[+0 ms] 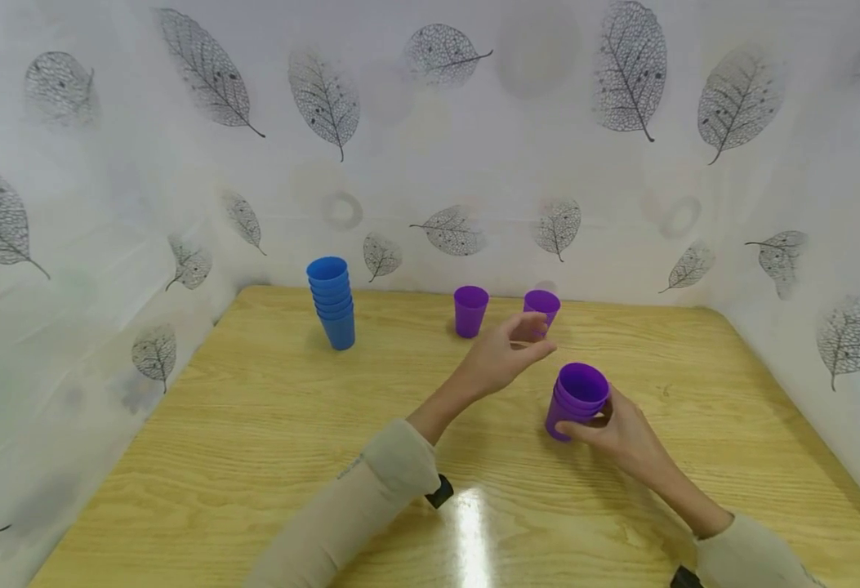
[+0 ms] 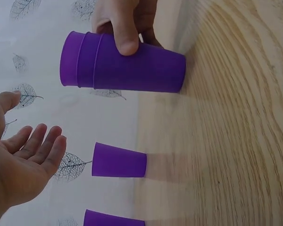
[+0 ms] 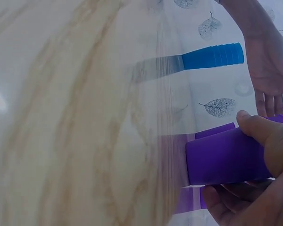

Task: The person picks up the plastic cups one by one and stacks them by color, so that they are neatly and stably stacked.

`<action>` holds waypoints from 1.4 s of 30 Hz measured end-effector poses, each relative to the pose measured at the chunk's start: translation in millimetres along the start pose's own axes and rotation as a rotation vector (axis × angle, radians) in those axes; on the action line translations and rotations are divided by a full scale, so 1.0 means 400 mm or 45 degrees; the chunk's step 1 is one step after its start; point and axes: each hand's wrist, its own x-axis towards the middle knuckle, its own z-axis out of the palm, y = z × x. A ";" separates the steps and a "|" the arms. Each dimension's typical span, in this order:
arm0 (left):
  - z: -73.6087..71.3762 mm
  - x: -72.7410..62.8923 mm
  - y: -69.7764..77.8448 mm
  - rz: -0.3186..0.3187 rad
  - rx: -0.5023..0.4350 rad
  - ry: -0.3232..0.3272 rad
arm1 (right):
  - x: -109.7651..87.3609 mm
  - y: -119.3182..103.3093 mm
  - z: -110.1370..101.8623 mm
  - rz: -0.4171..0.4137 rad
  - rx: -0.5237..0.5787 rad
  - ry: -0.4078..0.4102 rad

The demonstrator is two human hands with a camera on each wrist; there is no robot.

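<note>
A stack of three nested purple cups [image 1: 563, 412] stands upright on the table at the right. My right hand [image 1: 624, 433] grips its side, with the thumb across the front in the left wrist view. My left hand [image 1: 499, 353] hovers behind and to the left of that stack, fingers apart and loosely bent, holding nothing. Behind it stands a single purple cup [image 1: 542, 300], partly hidden by the left fingers in the head view. A second single purple cup [image 1: 470, 314] stands to the left of that one.
A tall stack of several blue cups [image 1: 339, 327] stands at the back left of the wooden table [image 1: 253, 425]. A white curtain [image 1: 430, 163] printed with grey leaves rises behind the table and at both sides.
</note>
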 end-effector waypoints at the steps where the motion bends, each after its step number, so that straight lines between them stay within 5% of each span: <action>1: -0.007 -0.001 -0.004 -0.008 0.008 0.009 | -0.001 -0.001 0.001 0.006 0.008 0.000; 17: -0.127 0.015 -0.093 -0.058 0.070 0.330 | -0.016 -0.009 0.003 0.023 0.016 0.109; 24: -0.169 0.031 -0.132 -0.179 0.077 0.479 | -0.021 -0.010 0.006 -0.009 0.035 0.126; 42: -0.220 0.092 -0.227 -0.358 0.132 0.352 | -0.015 -0.012 -0.004 0.005 0.010 0.104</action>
